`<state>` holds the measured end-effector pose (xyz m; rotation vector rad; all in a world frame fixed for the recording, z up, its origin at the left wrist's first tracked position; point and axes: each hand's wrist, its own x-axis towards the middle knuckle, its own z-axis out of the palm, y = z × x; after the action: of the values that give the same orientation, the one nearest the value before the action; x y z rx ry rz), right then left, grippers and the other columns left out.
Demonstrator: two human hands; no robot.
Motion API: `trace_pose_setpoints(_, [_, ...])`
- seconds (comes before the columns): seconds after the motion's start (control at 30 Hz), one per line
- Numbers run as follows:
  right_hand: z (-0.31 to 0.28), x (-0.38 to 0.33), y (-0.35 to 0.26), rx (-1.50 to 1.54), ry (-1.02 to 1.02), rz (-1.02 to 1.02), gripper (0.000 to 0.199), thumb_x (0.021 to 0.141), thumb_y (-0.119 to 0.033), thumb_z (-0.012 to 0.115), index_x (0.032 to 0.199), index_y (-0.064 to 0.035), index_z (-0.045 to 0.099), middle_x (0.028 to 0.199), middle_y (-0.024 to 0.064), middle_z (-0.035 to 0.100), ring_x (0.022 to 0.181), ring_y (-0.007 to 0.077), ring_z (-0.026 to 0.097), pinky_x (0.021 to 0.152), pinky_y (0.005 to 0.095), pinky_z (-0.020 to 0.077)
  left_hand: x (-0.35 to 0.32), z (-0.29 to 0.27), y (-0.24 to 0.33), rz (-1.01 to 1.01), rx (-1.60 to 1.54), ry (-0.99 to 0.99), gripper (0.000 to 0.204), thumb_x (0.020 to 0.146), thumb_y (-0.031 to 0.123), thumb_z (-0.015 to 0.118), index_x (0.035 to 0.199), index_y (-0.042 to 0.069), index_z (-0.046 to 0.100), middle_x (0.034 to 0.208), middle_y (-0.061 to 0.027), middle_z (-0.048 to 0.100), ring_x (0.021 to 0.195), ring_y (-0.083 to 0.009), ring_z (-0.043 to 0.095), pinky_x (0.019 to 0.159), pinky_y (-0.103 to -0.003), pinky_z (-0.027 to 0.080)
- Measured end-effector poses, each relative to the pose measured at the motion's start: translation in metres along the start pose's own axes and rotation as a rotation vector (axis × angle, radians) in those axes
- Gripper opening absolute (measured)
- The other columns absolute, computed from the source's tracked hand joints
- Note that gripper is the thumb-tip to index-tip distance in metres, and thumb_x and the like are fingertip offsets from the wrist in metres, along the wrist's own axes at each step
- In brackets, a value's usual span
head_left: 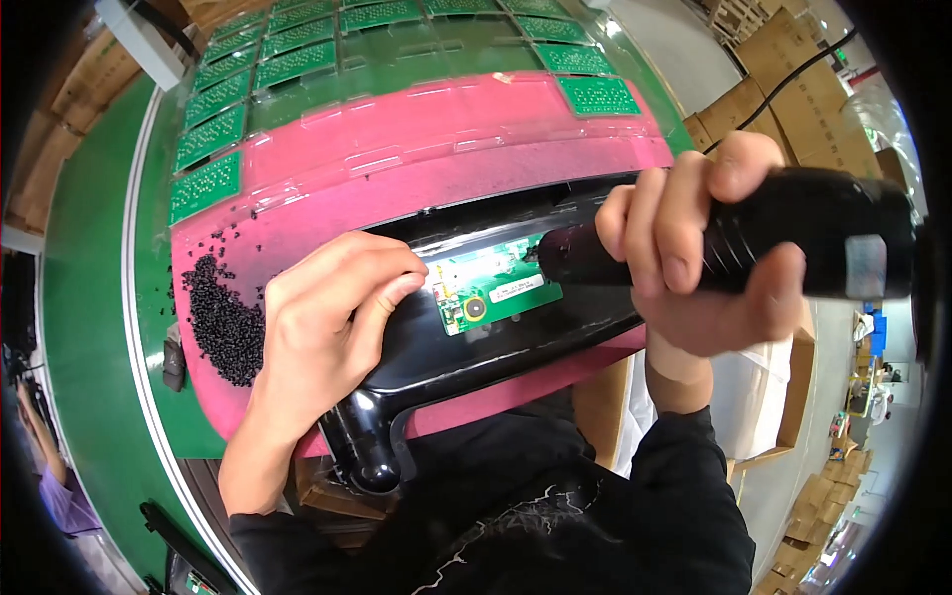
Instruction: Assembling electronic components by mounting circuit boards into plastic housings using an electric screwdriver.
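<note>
Up close, the fingers (684,233) of the right hand (694,258) were wrapped tight round a black electric screwdriver (793,238), its tip resting on the small green circuit board (491,288). The left hand (327,317) had its fingertips (402,283) curled and pressed down at the board's left edge, holding nothing. That board sat inside a glossy black plastic housing (446,347), which lay on a pink foam mat (416,159). A heap of small black screws (223,317) lay on the mat just left of the left hand. Beyond, clear trays of green boards (213,134) covered the green table (89,297)
</note>
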<state>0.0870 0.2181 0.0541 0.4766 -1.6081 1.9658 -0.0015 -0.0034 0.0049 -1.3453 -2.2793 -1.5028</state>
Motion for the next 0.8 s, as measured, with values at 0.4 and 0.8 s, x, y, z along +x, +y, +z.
trace_pose_setpoints(0.4, [-0.026,0.001,0.019,-0.128,-0.013,0.112,0.028,0.094,-0.032,0.051,0.106,-0.0079,0.045,0.061,0.002,0.046,0.047,0.0118,0.041,0.051,0.0299,0.0366,-0.001,0.011,-0.003,0.078,-0.037,-0.379,0.015,0.077,0.01,0.076,0.084,0.0,0.068,0.095,-0.0087,0.072,0.079,-0.027,0.064,0.071,-0.036,0.053])
trace_pose_setpoints(0.8, [-0.025,0.014,0.025,-0.188,-0.136,0.216,0.034,0.092,-0.034,0.057,0.107,-0.0056,0.047,0.058,0.0016,0.045,0.045,0.0101,0.04,0.044,0.0255,0.0332,-0.002,0.011,-0.002,-0.076,-0.016,-0.468,0.011,0.08,0.003,0.072,0.086,-0.003,0.065,0.107,-0.009,0.071,0.081,-0.0273,0.066,0.071,-0.036,0.054])
